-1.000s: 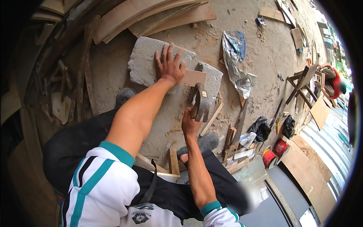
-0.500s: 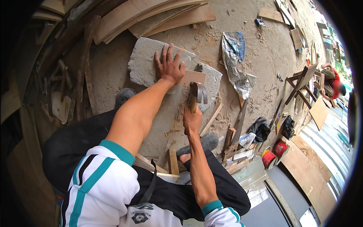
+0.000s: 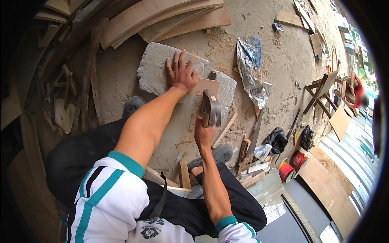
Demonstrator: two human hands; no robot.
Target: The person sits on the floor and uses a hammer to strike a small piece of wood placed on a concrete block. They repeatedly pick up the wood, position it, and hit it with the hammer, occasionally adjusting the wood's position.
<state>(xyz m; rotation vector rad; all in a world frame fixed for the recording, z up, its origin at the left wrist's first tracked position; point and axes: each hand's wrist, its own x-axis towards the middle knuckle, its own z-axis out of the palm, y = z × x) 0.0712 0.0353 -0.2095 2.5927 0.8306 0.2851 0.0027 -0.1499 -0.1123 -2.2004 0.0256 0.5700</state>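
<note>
Fingers spread, my left hand presses flat over a rough grey concrete slab. The heel of that hand covers one end of a thin brown wooden board, so I cannot see how far the board runs under it. A second grey concrete piece lies against the slab's right side, partly beneath the board. My right hand is closed round the handle of a claw hammer. The hammer's head is just on the near side of the board's edge and looks raised above the ground.
Curved boards lie at the far left, and scrap wood piles up on the left. A crumpled silver sheet lies right of the concrete. Red cans, black bags and a wooden chair stand farther right, near another person.
The hammer has tilted back toward me, its head now nearer and larger in view. My left hand and the board stay in place. The other person's arm has shifted.
</note>
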